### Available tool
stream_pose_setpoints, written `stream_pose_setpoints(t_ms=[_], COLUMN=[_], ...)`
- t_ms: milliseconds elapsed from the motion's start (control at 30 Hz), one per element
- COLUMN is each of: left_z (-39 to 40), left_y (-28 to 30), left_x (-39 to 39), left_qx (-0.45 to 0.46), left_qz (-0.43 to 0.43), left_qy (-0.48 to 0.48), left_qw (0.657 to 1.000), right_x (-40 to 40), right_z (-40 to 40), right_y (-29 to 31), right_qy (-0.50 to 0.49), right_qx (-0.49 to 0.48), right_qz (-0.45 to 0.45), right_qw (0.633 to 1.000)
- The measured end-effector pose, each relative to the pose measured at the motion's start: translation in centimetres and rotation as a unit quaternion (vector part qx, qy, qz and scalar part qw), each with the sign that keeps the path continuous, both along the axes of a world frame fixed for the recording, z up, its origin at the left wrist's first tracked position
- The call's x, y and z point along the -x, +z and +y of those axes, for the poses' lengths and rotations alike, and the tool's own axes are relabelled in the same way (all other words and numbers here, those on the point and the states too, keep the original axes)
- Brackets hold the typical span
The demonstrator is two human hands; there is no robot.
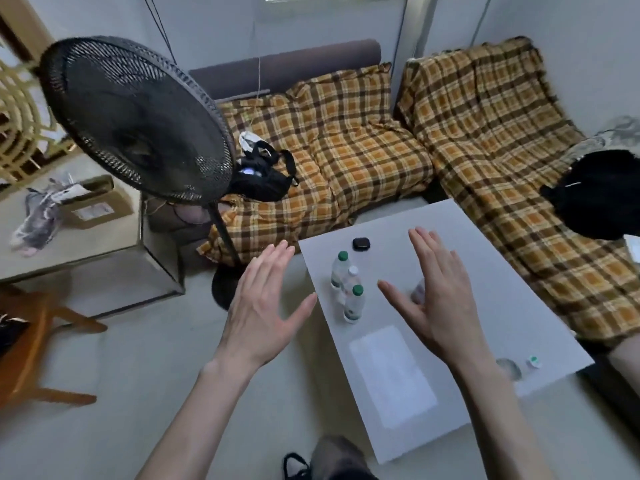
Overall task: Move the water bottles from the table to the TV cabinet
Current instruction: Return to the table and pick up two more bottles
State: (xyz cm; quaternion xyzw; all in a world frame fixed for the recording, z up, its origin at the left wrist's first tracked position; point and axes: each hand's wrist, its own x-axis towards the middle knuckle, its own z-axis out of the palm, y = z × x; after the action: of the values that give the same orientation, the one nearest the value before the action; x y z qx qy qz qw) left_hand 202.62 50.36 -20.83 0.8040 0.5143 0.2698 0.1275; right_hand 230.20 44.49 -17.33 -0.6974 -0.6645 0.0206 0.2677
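Note:
Several clear water bottles stand close together on the white table. One green-capped bottle is at the back, a white-capped bottle is in the middle, and another green-capped bottle is in front. A further bottle is mostly hidden behind my right hand. My left hand hovers to the left of the table, open with fingers spread. My right hand is open too, just right of the bottle group. Neither hand touches a bottle.
A black standing fan rises at the left, its base by the table's corner. A plaid-covered sofa wraps the back and right. A small black case, a glass ashtray and a loose cap lie on the table. A low glass-sided cabinet stands left.

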Motion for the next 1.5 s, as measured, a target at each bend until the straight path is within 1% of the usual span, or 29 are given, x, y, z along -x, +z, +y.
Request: stream_pose_setpoints(t_ms=[200,400,533,800,900,1100,1233,1367,1500], left_z=[6.6,13.9,17.9,23.0,24.3,27.7,30.0,31.3,32.1], left_y=[-3.6,-6.0,-7.3,-10.1,-10.9,-13.9,-16.7,-20.0,-23.2], left_x=[-1.9,-4.9,-6.4,-9.8,-11.0,-13.3,-14.7,-16.1,-17.3], left_qx=[0.009,0.053,0.089,0.112,0.123,0.153,0.16,0.155,0.143], left_qz=[0.018,0.021,0.041,0.093,0.114,0.168,0.22,0.264,0.276], left_qy=[-0.079,-0.129,-0.185,-0.278,-0.322,-0.413,-0.457,-0.5,-0.528], left_qw=[0.997,0.99,0.978,0.95,0.932,0.882,0.847,0.81,0.79], right_x=[-0.3,-1.7,-2.2,-1.9,-1.2,1.0,2.2,3.2,3.3], right_z=[4.2,8.4,10.4,12.3,12.8,13.7,14.5,16.3,18.3], right_y=[-2.4,-4.4,-5.8,-10.3,-11.6,-14.2,-16.1,-18.2,-20.8], right_qy=[-0.044,-0.088,-0.123,-0.182,-0.207,-0.276,-0.33,-0.364,-0.384], right_qx=[0.035,0.079,0.099,0.152,0.174,0.203,0.234,0.287,0.328], right_qz=[0.016,0.035,0.055,0.099,0.112,0.132,0.149,0.166,0.169], right_qw=[0.998,0.992,0.986,0.966,0.956,0.93,0.902,0.87,0.847])
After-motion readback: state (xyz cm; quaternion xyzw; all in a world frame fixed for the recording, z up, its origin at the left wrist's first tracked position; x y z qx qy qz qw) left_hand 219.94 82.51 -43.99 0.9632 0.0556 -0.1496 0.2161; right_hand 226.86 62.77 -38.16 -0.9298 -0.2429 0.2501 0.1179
